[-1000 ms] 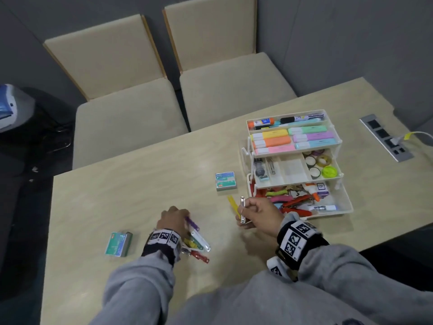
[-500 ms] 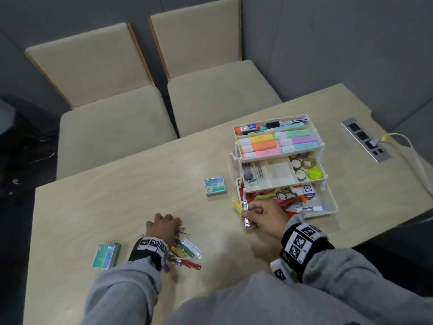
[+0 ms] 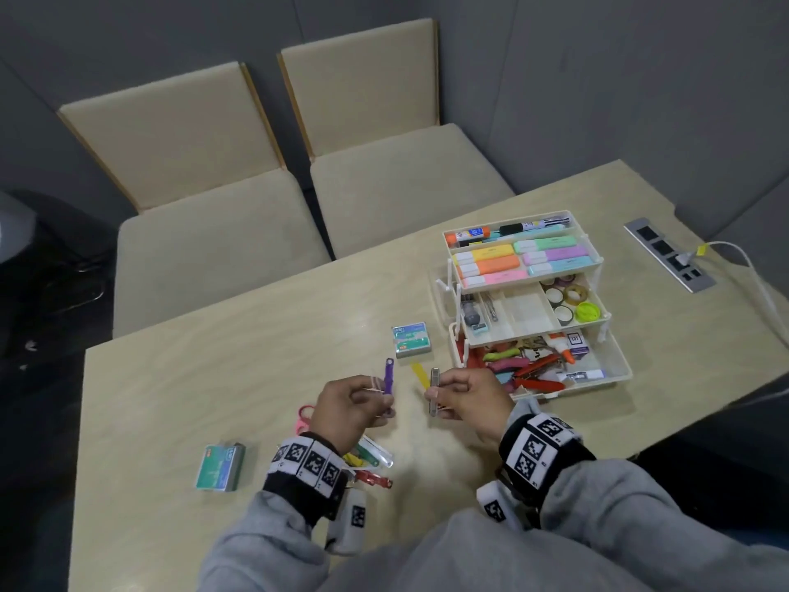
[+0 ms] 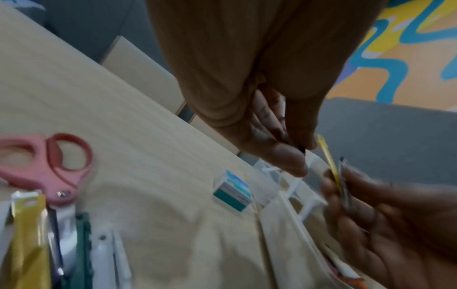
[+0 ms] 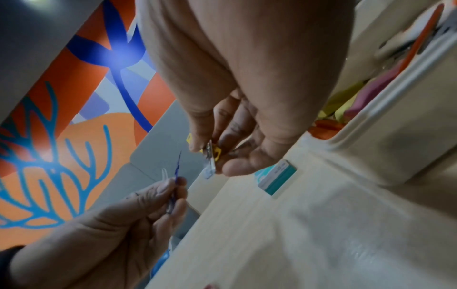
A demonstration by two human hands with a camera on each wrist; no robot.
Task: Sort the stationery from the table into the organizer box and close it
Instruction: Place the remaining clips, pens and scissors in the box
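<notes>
**Both hands up, a small cutter in each**

Above the near middle of the table (image 3: 222,378), both my hands are raised, knuckles toward me, grey sleeves and tag-printed wristbands behind them. My left hand (image 3: 348,403) has its fingers curled round a purple cutter (image 3: 389,376); a pale looped piece shows beside it at the fingertips, too small to name. My right hand (image 3: 467,399) pinches a silver-grey cutter (image 3: 434,390) together with a yellow cutter (image 3: 420,375), thumb pressed against the fingers. The two hands sit near each other, not touching.

Surface: pale wood-grain tabletop. On it, under and behind my left wrist, lie pink scissors (image 4: 47,172) and a loose cluster of more cutters (image 3: 367,457) in yellow, green, white and red. A green staple box (image 3: 220,461) lies left of that; a second staple box (image 3: 412,339) lies just beside the organizer box (image 3: 615,356). The organizer stands open to my right front, three stepped white trays: highlighters on top, tape rolls in the middle, mixed tools in the bottom. A power strip (image 3: 670,254) is set in the far right of the table. Two beige chairs (image 3: 205,181) stand beyond, against grey wall panels.

Orientation: the purple cutter's long axis runs near upright, its end pointing away from me. The silver-grey one lies roughly parallel; the yellow one slants up and to the left.
</notes>
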